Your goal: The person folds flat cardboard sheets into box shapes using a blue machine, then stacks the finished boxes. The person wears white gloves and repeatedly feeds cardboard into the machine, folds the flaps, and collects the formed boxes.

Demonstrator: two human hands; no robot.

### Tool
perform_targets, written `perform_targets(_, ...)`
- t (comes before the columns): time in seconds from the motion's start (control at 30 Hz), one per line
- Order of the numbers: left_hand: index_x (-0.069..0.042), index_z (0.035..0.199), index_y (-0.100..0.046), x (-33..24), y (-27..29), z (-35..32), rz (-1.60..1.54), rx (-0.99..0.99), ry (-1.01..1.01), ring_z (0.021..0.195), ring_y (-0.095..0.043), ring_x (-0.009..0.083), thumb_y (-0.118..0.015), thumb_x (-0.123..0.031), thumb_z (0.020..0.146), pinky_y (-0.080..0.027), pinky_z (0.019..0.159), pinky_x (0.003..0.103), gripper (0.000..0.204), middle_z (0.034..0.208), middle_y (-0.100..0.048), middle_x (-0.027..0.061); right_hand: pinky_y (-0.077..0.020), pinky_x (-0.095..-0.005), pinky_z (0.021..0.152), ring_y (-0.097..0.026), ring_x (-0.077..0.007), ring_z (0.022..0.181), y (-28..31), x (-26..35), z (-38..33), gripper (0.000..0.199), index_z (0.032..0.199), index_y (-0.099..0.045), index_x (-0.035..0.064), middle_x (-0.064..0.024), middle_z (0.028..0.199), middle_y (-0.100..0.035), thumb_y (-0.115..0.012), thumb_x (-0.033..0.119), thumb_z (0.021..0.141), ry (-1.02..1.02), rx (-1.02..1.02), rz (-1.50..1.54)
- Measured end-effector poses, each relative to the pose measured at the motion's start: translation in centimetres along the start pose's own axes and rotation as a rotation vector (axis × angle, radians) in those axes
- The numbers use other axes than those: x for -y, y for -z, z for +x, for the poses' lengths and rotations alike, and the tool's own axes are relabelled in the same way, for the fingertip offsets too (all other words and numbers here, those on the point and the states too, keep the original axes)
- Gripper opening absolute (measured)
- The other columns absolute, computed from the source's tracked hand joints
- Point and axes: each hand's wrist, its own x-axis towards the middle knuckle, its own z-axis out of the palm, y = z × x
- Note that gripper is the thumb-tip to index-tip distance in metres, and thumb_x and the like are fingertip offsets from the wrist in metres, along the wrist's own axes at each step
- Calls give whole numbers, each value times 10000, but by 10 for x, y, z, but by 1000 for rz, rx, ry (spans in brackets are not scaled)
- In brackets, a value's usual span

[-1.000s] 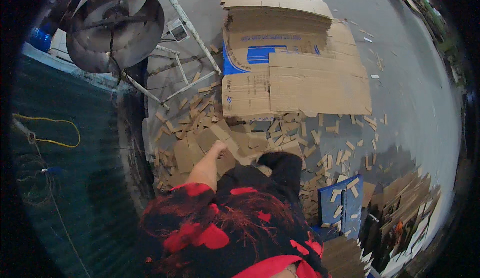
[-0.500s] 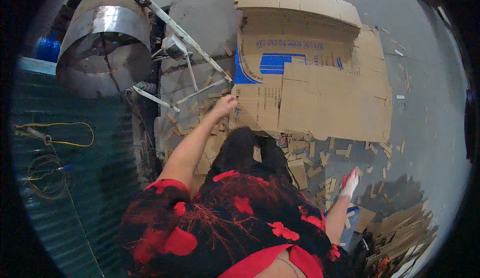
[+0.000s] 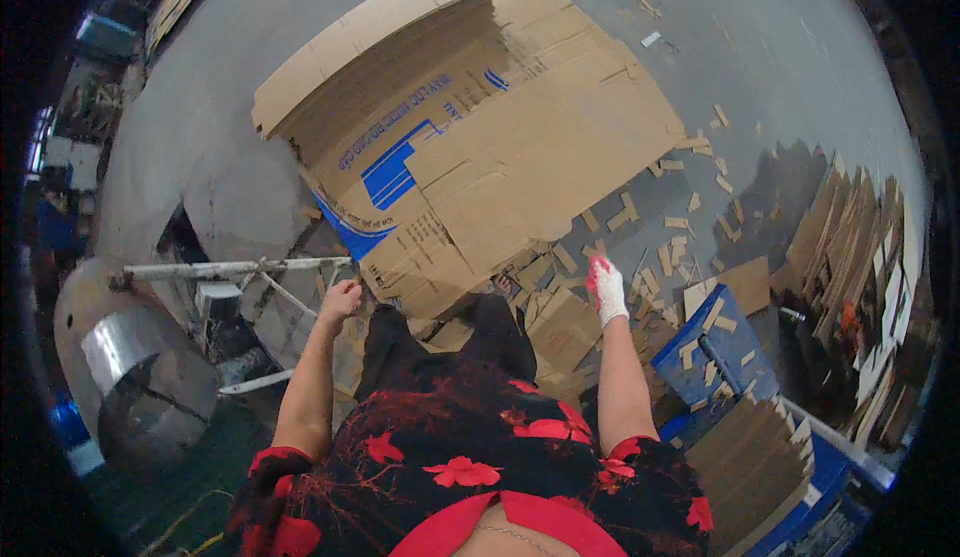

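A large flattened cardboard box (image 3: pixel 560 147), brown with blue print, lies on the floor ahead of me, its far flap raised and curling. My left hand (image 3: pixel 341 301) is bare, with fingers closed at the near left corner of that box. The hold itself is small in the view. My right hand (image 3: pixel 606 292) wears a white glove with red on the fingers. It hangs over the scraps at the box's near right side, fingers loosely stretched, and I see nothing in it.
Cut cardboard strips (image 3: pixel 670 257) litter the floor. At right stand a blue bin (image 3: pixel 735 342) and stacked cardboard sheets (image 3: pixel 815 242). To the left are a white metal frame (image 3: pixel 230 269) touching the box and a large metal cylinder (image 3: pixel 150 387).
The view has turned to the right, so the box appears rotated and further left. My right hand has come inward and forward toward the box; my left hand stays at its corner.
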Motion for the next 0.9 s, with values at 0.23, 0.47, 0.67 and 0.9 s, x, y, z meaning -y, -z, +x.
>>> perform_targets(0.23,-67,1208,-556,-40,8,78,336,170,-268,796,-576,126,-579,-247,886,-474,605,284,369,942,-612,11,-439,-252,562,-522,-97,659,-42,-93,-58,239,1133,-578,93,27,835,-576,-573,183,911,-283,-154,177)
perform_targets(0.47,-15,980,-625,-6,29,175,329,257,-71,767,-588,163,-586,-225,839,-479,639,323,256,829,-624,73,-486,-322,632,-539,-110,732,-172,-159,-69,562,1368,-357,150,3,961,-576,-623,123,874,-403,-162,402)
perform_targets(0.67,-125,1217,-509,131,40,315,262,26,184,639,-492,152,-626,-266,849,-409,518,304,411,825,-541,29,-409,-408,860,-549,-157,1044,-256,-261,-62,881,1485,-56,111,-37,1200,-573,-663,193,852,-724,-166,488)
perform_targets(0.9,-131,1275,-498,270,16,392,-484,-17,422,1016,-549,207,-653,-390,858,-450,821,409,515,1114,-600,37,-270,-510,1000,-433,-183,1239,-303,-374,-23,1037,1482,58,113,-23,1346,-489,-716,280,812,-886,-223,364)
